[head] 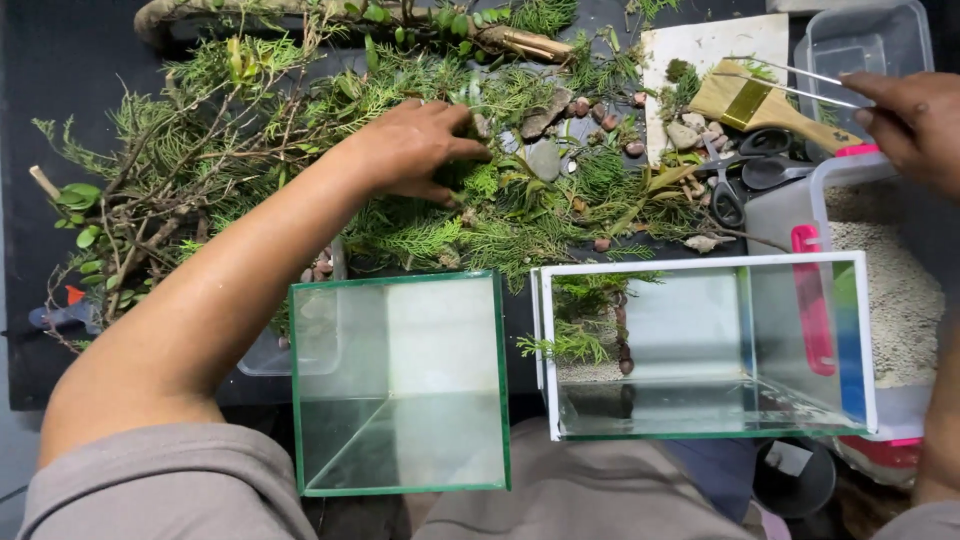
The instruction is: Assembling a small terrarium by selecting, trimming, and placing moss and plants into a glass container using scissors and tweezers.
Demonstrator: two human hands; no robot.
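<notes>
Surface: dark tabletop [60, 60], covered by cut green sprigs [300, 120], twigs and small stones [545, 155].
Left hand [415, 150]: laid palm-down on the greenery, fingers curled into the sprigs; no piece is seen lifted.
Right hand [915, 115]: closed on metal tweezers [790, 82], held above a flat brush [765, 105] and scissors [745, 175].
Glass tank 1 [400, 385]: green-edged, near the body; nothing planted inside.
Glass tank 2 [705, 345]: white-framed; 1 green sprig [580, 335] and a few pebbles are seen at its left end, the remainder is bare.
Sand tub [885, 285]: filled with pale sand, just beside tank 2.
Progress: judged early; planting is begun in 1 tank only.
</notes>
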